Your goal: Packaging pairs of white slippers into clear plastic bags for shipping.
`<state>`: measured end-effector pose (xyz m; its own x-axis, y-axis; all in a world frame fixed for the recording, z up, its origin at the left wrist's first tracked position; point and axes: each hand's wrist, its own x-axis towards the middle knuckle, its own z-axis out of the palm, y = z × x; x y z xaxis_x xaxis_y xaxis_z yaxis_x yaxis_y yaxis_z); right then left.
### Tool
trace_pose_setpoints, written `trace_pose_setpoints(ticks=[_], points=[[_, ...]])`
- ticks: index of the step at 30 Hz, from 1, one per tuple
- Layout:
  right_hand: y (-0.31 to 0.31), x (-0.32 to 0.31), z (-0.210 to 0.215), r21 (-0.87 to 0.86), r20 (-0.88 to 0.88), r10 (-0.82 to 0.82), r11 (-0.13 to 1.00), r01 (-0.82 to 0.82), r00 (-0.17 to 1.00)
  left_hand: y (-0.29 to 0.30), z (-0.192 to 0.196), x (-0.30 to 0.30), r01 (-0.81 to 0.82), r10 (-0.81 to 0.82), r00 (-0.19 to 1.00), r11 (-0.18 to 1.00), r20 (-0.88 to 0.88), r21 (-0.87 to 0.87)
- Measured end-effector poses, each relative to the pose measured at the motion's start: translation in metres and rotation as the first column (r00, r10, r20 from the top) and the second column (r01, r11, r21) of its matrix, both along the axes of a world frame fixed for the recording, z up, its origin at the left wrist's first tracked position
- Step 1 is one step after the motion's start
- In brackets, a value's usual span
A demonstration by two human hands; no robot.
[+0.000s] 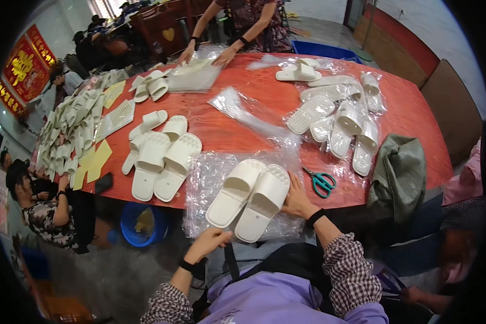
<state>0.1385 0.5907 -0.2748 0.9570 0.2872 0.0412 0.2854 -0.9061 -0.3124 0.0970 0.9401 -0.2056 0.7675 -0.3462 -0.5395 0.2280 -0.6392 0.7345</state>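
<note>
A pair of white slippers (pixel 263 201) lies side by side at the table's near edge, soles down, on a stack of clear plastic bags (pixel 201 181). My right hand (pixel 298 198) lies along the right slipper's outer side, its fingers stretched out and touching it. Below the left slipper's heel end, my left hand (pixel 208 242) has its fingers curled together at the near edge of the plastic, seemingly pinching it. Teal-handled scissors (pixel 321 182) rest to the right of my right hand. More white slippers (pixel 166 162) sit unwrapped to the left.
Bagged slippers (pixel 343 116) fill the red table's (pixel 410 113) right side, near a grey-green cloth (pixel 398 173). Slippers are heaped (pixel 70 132) at the far left, beside yellow sheets (pixel 98 161). Across the table, another person's hands (pixel 227 56) handle a bag. A blue bucket (pixel 144 224) stands below.
</note>
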Motion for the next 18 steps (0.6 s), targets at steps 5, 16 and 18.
trace_pose_setpoints(ticks=[5,16,18], points=[[-0.009,-0.007,-0.006,-0.031,0.002,-0.023,0.999,0.023,1.0,-0.011,0.059,0.007,0.013,-0.075,0.923,0.986,0.377,0.166],[-0.001,-0.007,-0.007,-0.019,0.071,0.033,0.999,-0.032,0.997,-0.125,-0.046,0.081,-0.039,0.063,0.683,0.998,0.728,-0.05],[-0.001,-0.003,-0.004,-0.1,0.109,0.1,0.991,-0.09,0.989,-0.126,-0.046,0.081,-0.056,0.043,0.687,0.998,0.726,-0.006]])
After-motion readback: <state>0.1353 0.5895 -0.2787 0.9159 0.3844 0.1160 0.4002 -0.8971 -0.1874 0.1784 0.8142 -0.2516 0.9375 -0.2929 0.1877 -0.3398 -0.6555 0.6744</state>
